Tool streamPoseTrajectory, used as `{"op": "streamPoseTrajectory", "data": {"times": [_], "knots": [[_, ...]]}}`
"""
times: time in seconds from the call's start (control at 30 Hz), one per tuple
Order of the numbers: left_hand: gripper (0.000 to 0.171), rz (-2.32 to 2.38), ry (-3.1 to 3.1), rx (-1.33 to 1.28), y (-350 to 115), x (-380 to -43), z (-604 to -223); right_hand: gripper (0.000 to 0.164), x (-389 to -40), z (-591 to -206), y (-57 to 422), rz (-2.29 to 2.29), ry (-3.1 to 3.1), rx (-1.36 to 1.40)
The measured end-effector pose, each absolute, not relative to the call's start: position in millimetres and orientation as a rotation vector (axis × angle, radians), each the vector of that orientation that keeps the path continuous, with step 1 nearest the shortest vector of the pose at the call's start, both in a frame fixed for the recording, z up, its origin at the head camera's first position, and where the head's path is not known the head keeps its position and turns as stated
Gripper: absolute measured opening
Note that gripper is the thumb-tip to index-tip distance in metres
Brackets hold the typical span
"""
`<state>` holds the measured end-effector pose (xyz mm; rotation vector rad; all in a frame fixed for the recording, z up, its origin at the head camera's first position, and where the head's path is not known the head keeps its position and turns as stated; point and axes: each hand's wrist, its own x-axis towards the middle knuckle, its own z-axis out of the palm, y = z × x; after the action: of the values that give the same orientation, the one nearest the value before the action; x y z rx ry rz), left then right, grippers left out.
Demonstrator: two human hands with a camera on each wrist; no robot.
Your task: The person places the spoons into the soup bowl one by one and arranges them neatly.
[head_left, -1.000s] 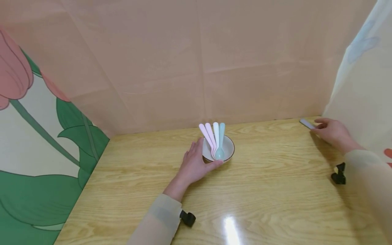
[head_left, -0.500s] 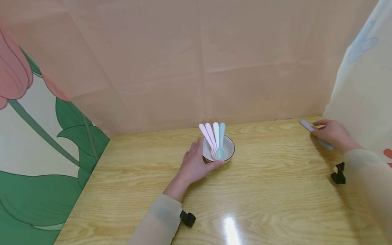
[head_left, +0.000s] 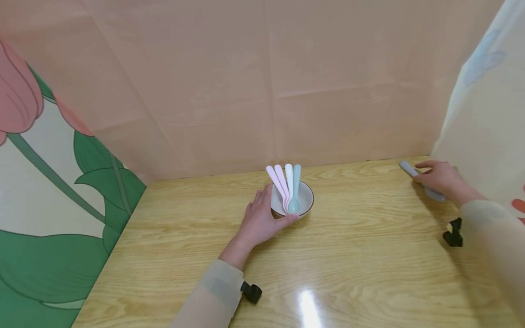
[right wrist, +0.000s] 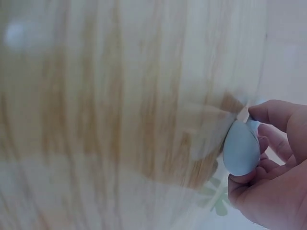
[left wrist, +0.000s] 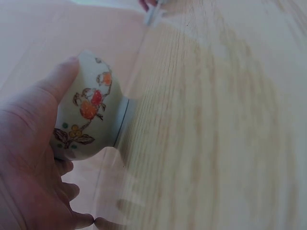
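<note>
A small white bowl (head_left: 305,199) with a dark rim stands near the back middle of the table; its painted berry side shows in the left wrist view. My left hand (head_left: 259,221) grips it, thumb at the near rim and fingers round the left side. Leaning in the bowl are several spoons: two pink ones (head_left: 276,180), a white one (head_left: 289,175) and a light blue one (head_left: 294,206). At the far right, my right hand (head_left: 444,177) pinches a grey spoon (head_left: 434,195) between thumb and fingers. Its rounded end (right wrist: 241,149) shows in the right wrist view.
The wood-grain table (head_left: 348,259) meets a pinkish-brown sheet (head_left: 213,91) at its back edge. A flower-printed panel (head_left: 49,264) borders the left side, and a pale panel (head_left: 488,132) stands close beside my right hand.
My right hand has shifted slightly left with the grey spoon. The spoon's rounded end, hidden a second ago, now shows below the hand. My left hand and the bowl stay in place.
</note>
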<state>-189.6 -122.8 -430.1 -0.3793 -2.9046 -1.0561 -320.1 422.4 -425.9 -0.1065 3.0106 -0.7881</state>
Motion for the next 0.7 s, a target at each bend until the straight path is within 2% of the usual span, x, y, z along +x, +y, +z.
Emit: {"op": "streamPoseTrajectory", "data": {"times": [0.43,0.7], "knots": [[0.117,-1.044,-2.917,-0.367,-121.5,-189.8,-431.1,0.077,-315.0,-421.0,413.0,-0.941,2.924,-0.109],[0.118,-1.035,-2.914,-0.367,-121.7,-189.4,-430.6,0.076,-308.1,-412.0,395.5,-1.029,2.947,-0.131]]}}
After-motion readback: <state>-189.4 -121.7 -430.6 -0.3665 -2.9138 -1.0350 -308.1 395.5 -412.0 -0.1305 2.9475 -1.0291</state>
